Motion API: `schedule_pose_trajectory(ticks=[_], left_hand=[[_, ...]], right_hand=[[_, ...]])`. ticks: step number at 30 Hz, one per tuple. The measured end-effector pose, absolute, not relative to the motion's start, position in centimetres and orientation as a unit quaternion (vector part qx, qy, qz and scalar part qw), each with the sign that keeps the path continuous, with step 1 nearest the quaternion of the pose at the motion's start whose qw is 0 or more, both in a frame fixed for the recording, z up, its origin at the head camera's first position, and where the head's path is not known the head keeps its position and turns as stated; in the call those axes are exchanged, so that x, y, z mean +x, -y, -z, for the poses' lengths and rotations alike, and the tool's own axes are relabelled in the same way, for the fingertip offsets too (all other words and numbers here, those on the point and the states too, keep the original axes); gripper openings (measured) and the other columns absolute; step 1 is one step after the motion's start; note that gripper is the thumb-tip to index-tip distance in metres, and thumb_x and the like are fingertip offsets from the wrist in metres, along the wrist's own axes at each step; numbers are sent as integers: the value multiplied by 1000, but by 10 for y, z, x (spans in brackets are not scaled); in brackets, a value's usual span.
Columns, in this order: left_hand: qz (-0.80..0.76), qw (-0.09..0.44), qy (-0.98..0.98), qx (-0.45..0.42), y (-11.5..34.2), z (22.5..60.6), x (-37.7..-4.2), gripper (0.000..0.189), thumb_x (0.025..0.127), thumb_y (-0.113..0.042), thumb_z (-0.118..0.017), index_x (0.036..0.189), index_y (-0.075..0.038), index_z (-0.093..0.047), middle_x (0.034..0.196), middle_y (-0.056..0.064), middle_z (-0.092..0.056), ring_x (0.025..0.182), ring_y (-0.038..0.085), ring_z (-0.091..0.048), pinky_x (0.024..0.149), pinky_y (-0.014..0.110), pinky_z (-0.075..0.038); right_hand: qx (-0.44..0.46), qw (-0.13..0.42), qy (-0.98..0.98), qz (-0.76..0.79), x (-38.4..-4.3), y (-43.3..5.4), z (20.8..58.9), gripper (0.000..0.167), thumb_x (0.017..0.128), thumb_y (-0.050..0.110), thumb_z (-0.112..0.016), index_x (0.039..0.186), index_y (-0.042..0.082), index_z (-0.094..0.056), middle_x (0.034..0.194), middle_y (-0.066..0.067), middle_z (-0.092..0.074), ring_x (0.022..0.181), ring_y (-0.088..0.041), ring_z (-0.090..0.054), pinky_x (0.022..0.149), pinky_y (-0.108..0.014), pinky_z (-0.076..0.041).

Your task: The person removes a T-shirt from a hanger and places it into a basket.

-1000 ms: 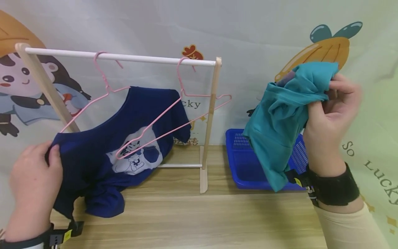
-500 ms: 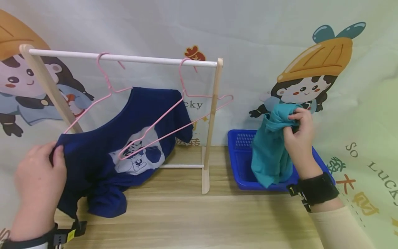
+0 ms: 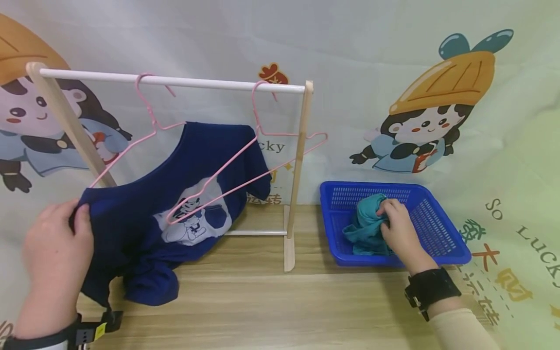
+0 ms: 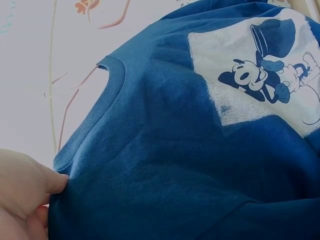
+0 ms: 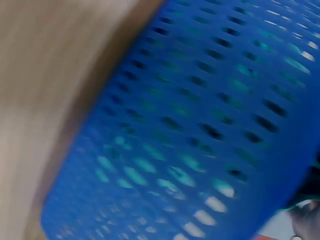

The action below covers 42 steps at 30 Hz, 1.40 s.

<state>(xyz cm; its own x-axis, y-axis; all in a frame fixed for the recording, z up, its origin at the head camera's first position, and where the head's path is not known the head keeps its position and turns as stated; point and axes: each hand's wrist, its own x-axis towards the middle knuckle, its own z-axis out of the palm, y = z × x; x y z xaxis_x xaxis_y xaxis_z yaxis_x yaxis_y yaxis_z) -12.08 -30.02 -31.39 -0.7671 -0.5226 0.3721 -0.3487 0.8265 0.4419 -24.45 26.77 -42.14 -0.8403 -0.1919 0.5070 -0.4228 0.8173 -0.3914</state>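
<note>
My left hand [image 3: 59, 245] pinches the shoulder edge of a navy T-shirt [image 3: 144, 204] with a white cartoon print. In the left wrist view the thumb [image 4: 55, 181] lies on the cloth beside the neckline. The shirt's far shoulder hangs on a pink hanger [image 3: 146, 104], and its near shoulder is held out past the hanger's left arm. My right hand [image 3: 402, 231] reaches into a blue basket [image 3: 457, 248], gripping a bunched teal garment [image 3: 367, 228]. Through the basket's slotted side the right wrist view shows bits of teal.
A second pink hanger [image 3: 227, 169] with no garment hangs from the white rail [image 3: 197, 82], in front of the shirt. The wooden rack post [image 3: 299, 160] stands left of the basket. A printed cloth backdrop [image 3: 350, 58] rises behind the wooden table [image 3: 262, 311].
My right hand has carried the teal garment down and left, from above the basket into it. The left hand keeps its hold on the navy T-shirt.
</note>
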Motion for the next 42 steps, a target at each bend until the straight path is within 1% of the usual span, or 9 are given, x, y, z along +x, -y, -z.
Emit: schedule_pose_trajectory(ticks=[4, 8, 12, 15, 21, 28, 34, 37, 42], left_hand=[[179, 247, 923, 236, 300, 313, -121, 42, 102, -20, -36, 133, 7, -46, 125, 31, -50, 111, 47, -46, 96, 60, -39], [182, 254, 921, 234, 300, 314, -121, 42, 102, -21, -36, 133, 6, -47, 124, 31, -51, 112, 47, -46, 96, 60, -39], [183, 255, 919, 237, 302, 314, -120, 42, 102, -20, -35, 133, 6, -47, 126, 30, -51, 114, 46, -46, 97, 60, -38], [183, 253, 919, 243, 302, 314, -121, 42, 102, -20, -35, 134, 6, -46, 128, 30, -50, 115, 47, -45, 99, 59, -38], [190, 252, 915, 250, 300, 313, -121, 43, 103, -22, -34, 135, 5, -46, 129, 30, -51, 117, 47, -45, 102, 58, -36], [204, 329, 893, 229, 299, 319, -122, 42, 102, -22, -36, 131, 5, -51, 123, 31, -55, 113, 48, -48, 101, 57, -35], [210, 421, 860, 198, 297, 323, -126, 41, 101, -24, -40, 123, 6, -58, 111, 32, -60, 102, 48, -51, 91, 57, -36], [212, 443, 850, 188, 295, 320, -127, 41, 100, -25, -41, 120, 5, -61, 109, 31, -62, 100, 47, -52, 88, 55, -36], [206, 479, 838, 162, 295, 318, -128, 42, 100, -26, -42, 112, 8, -63, 98, 30, -63, 92, 45, -52, 77, 39, -34]], right_hand=[[114, 151, 969, -161, -239, -273, 431, 25, 75, -11, -56, 91, 5, -67, 109, -18, -64, 104, -45, -52, 82, -60, -42], [82, 22, 985, -149, -237, -275, 433, 30, 79, -5, -52, 96, 7, -73, 110, -20, -66, 82, -34, -57, 69, -45, -47], [83, -30, 982, -169, -239, -275, 433, 31, 81, -4, -49, 99, 6, -73, 109, -21, -66, 70, -23, -48, 61, -32, -38], [85, -19, 980, -179, -238, -275, 431, 32, 82, -3, -48, 99, 7, -73, 109, -20, -66, 70, -23, -49, 60, -31, -38], [74, 96, 969, -217, -226, -269, 423, 30, 84, -5, -47, 98, 5, -71, 121, -20, -61, 100, -38, -57, 58, -34, -40], [71, 207, 938, -270, -210, -262, 413, 28, 88, -3, -46, 98, 5, -71, 123, -12, -61, 55, -16, -37, 42, -23, -27], [97, 236, 922, -290, -201, -258, 408, 26, 89, -4, -48, 101, 5, -70, 123, -13, -60, 95, -31, -58, 45, -24, -29], [101, 235, 921, -293, -196, -256, 408, 26, 89, -4, -49, 102, 6, -69, 123, -12, -60, 78, -22, -57, 42, -24, -29], [107, 233, 921, -294, -189, -254, 410, 25, 89, -3, -51, 102, 7, -70, 123, -9, -60, 50, -8, -30, 40, -22, -29]])
